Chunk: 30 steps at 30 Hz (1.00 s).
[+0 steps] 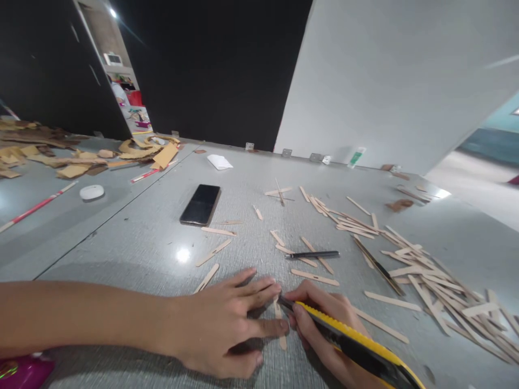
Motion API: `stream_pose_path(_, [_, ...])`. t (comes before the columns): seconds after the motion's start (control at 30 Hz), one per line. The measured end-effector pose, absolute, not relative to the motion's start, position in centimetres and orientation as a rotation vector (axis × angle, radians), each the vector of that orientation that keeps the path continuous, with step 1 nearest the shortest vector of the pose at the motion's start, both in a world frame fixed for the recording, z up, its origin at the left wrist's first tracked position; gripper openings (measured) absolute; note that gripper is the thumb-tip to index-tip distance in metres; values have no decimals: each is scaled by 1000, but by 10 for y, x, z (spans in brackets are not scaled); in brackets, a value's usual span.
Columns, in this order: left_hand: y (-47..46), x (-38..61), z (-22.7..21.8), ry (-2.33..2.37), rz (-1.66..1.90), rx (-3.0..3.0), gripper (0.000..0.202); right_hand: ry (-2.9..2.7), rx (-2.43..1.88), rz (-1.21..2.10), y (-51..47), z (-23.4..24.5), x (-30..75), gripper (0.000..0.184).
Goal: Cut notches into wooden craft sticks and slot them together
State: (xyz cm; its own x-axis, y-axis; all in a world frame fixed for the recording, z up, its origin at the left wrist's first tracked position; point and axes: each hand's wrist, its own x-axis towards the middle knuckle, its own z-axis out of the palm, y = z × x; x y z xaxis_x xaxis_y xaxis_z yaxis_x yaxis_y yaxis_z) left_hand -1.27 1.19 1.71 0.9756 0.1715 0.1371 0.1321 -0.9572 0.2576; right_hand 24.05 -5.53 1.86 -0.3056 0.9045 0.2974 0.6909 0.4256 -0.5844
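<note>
My left hand (227,321) lies flat on the grey table, fingers stretched out and pressing a small wooden stick (279,316) against the surface. My right hand (324,329) is wrapped round a yellow and black utility knife (357,343), whose tip meets the stick just beside my left fingertips. The stick is partly hidden under my fingers.
Several loose wooden sticks (430,281) litter the table's right half. A black pen (312,254) lies just beyond my hands, a dark phone (200,204) further left. Cardboard scraps (73,156) pile at far left, with a white round object (91,192) nearby.
</note>
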Motion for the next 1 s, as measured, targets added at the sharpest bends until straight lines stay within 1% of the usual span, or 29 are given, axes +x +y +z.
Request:
stream_pose_path(0.13, [12, -13, 17, 215, 261, 2864, 62, -2105, -1342, 500, -53, 18, 243, 17])
stream_pose_path(0.27, [11, -12, 16, 217, 298, 2868, 62, -2235, -1292, 591, -47, 22, 244, 17])
stream_pose_path(0.37, [11, -12, 16, 211, 295, 2866, 63, -2296, -1274, 571, -46, 24, 244, 15])
stream_pose_path(0.73, [12, -13, 15, 228, 260, 2870, 62, -2171, -1334, 649, -51, 20, 246, 20])
stream_pose_path(1.0, [11, -12, 17, 239, 223, 2878, 61, -2188, -1323, 609, -50, 18, 245, 16])
